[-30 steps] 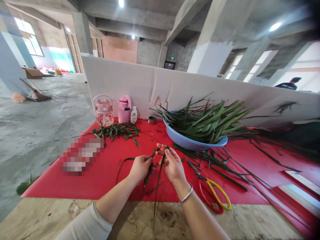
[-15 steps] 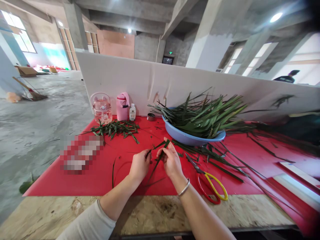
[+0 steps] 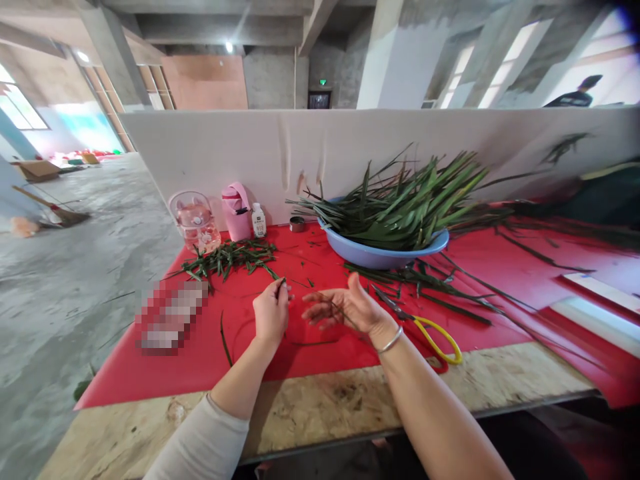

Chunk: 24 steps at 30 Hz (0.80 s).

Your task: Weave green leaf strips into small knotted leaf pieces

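My left hand is closed in a pinch over the red cloth, with a dark bit of green leaf strip showing at its fingertips; most of that strip is hidden by the fingers. To its right, my right hand is open, palm turned inward and fingers spread, blurred slightly. A thin dark strand crosses its palm, and I cannot make out whether it touches the skin. Beyond my left hand lies a pile of short folded leaf pieces. Scissors with yellow and red handles rest beside my right wrist.
A blue basin heaped with long green leaves stands behind my right hand. Along the white panel are a clear pink jug, a pink bottle, a small white bottle and a round tin.
My hands have moved apart. The right hand has let go of the leaf strip and spread its fingers, while the left stays pinched. The camera view has shifted a little.
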Each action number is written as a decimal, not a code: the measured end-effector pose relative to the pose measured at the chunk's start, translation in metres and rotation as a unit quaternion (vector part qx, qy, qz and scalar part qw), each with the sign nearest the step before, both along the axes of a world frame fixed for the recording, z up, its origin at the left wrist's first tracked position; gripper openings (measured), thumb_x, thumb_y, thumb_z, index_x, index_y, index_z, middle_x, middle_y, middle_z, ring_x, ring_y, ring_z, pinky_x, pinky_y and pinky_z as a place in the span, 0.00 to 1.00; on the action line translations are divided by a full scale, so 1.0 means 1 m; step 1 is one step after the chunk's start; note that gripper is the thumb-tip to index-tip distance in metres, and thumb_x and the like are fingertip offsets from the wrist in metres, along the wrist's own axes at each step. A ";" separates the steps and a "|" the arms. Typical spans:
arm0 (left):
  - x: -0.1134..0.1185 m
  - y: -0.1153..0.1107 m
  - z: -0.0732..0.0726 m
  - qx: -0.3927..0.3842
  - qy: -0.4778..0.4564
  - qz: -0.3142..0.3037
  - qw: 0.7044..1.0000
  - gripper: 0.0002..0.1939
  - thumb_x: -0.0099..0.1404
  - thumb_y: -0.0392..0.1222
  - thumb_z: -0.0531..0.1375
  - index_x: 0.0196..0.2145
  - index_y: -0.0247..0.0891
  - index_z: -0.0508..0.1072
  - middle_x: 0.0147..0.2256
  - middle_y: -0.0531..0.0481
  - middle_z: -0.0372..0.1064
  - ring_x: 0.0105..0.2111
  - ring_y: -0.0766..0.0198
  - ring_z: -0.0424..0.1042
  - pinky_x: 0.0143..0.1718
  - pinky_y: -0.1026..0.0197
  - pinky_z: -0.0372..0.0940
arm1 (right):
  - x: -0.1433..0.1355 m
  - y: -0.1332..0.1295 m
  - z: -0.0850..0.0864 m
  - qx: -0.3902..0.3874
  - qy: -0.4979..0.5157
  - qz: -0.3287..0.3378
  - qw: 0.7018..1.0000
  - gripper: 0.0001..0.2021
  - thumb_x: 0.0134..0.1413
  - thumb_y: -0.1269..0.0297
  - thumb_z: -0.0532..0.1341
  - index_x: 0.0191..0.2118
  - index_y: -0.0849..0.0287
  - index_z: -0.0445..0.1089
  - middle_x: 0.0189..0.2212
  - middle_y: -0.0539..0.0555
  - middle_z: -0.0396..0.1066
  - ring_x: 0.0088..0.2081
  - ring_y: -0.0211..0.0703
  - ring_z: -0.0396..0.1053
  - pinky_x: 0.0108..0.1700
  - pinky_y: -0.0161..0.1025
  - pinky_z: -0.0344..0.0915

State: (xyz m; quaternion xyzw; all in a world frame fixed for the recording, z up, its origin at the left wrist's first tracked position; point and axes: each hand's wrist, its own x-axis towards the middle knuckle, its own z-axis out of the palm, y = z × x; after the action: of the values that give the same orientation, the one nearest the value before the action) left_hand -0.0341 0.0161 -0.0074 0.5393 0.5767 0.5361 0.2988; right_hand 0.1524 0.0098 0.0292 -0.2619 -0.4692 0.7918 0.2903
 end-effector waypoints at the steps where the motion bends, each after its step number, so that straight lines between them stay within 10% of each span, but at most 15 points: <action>1: -0.001 0.000 -0.001 0.024 0.035 -0.005 0.999 0.15 0.63 0.44 0.51 0.42 0.34 0.70 0.32 0.45 0.74 0.29 0.65 0.74 0.33 0.64 0.67 | 0.000 0.004 0.001 -0.031 0.001 -0.029 0.999 0.37 0.43 0.34 0.49 0.39 0.66 0.71 0.34 0.65 0.73 0.35 0.49 0.72 0.36 0.41 0.66; 5: -0.005 -0.004 -0.002 0.090 0.130 -0.030 0.987 0.15 0.63 0.41 0.51 0.46 0.36 0.70 0.34 0.45 0.75 0.33 0.64 0.74 0.38 0.63 0.67 | -0.003 0.016 0.002 -0.103 -0.038 -0.057 0.992 0.35 0.48 0.35 0.48 0.32 0.68 0.72 0.28 0.65 0.74 0.29 0.46 0.73 0.30 0.39 0.67; 11: -0.004 -0.003 0.001 0.080 0.087 -0.020 0.993 0.15 0.62 0.41 0.52 0.45 0.37 0.70 0.34 0.47 0.75 0.33 0.65 0.74 0.39 0.63 0.67 | -0.009 0.001 0.004 -0.008 -0.031 -0.024 0.999 0.12 0.44 0.59 0.64 0.31 0.64 0.72 0.23 0.55 0.73 0.23 0.40 0.70 0.27 0.34 0.66; 17: 0.011 -0.004 0.002 -0.026 -0.157 -0.041 0.986 0.16 0.61 0.44 0.52 0.42 0.32 0.70 0.33 0.44 0.73 0.27 0.65 0.74 0.27 0.65 0.67 | -0.036 -0.005 -0.012 -0.058 0.152 -0.252 0.954 0.17 0.44 0.65 0.64 0.44 0.51 0.67 0.20 0.43 0.66 0.17 0.29 0.60 0.21 0.27 0.61; 24: 0.009 -0.004 -0.004 -0.028 -0.090 -0.028 0.995 0.15 0.61 0.43 0.52 0.40 0.33 0.72 0.29 0.46 0.73 0.26 0.65 0.74 0.29 0.65 0.66 | -0.064 0.013 -0.011 -0.086 0.127 -0.306 0.940 0.18 0.48 0.65 0.61 0.47 0.51 0.64 0.19 0.43 0.64 0.15 0.29 0.57 0.15 0.26 0.56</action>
State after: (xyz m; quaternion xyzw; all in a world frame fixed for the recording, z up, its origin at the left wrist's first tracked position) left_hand -0.0252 0.0121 -0.0118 0.4963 0.5468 0.5576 0.3791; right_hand 0.0880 0.0224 0.0184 -0.3136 -0.2556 0.7290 0.5521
